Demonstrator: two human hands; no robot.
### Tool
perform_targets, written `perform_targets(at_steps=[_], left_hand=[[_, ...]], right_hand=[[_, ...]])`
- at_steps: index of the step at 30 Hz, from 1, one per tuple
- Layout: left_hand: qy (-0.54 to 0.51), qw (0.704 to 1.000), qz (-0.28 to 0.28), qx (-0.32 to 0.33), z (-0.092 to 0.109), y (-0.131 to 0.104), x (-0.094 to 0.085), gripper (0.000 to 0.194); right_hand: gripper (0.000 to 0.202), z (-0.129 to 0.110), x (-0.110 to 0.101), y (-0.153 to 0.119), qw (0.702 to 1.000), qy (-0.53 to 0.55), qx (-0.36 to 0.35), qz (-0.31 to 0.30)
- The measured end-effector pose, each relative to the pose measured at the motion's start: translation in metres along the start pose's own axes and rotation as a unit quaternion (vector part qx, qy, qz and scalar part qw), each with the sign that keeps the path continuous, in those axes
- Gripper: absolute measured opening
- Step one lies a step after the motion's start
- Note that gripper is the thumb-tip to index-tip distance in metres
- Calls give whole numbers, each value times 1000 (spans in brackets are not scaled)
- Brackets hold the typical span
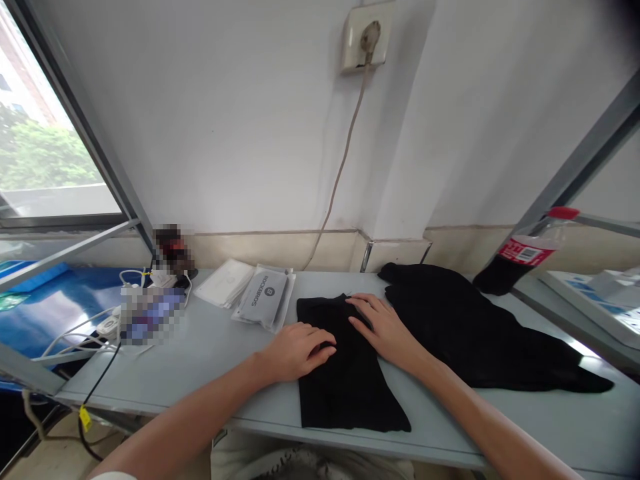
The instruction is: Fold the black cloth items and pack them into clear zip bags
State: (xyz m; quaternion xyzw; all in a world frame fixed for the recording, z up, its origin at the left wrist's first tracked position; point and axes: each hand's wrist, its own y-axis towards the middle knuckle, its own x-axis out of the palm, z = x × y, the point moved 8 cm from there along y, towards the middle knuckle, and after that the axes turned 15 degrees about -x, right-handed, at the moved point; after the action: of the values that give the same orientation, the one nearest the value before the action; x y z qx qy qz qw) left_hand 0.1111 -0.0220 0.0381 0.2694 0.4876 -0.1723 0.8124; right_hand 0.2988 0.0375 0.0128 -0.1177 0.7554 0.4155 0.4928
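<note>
A small folded black cloth (345, 393) lies flat near the front edge of the grey table. My left hand (300, 350) rests on its left side with loosely curved fingers, the thumb a little apart from the fingertips. Over the cloth's upper right part, my right hand (377, 327) lies with fingers spread and nothing gripped. Beside it on the right, a larger black cloth (465, 327) is spread out, partly behind my right forearm. Left of the small cloth is a clear bag with a grey packet (265, 297), next to white packets (225, 283).
A cola bottle (525, 253) leans at the right behind the larger cloth. White cables (80, 343) and a pixelated item (155, 317) are at the left. A plug sits in the wall socket (367, 39), its cord hanging behind the table. Metal frame bars flank both sides.
</note>
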Motion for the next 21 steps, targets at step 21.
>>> perform_targets(at_steps=[21], left_hand=[[171,983,-10,62,4,4,2,37]], right_hand=[[55,-9,14,2,994,22,-33,-105]])
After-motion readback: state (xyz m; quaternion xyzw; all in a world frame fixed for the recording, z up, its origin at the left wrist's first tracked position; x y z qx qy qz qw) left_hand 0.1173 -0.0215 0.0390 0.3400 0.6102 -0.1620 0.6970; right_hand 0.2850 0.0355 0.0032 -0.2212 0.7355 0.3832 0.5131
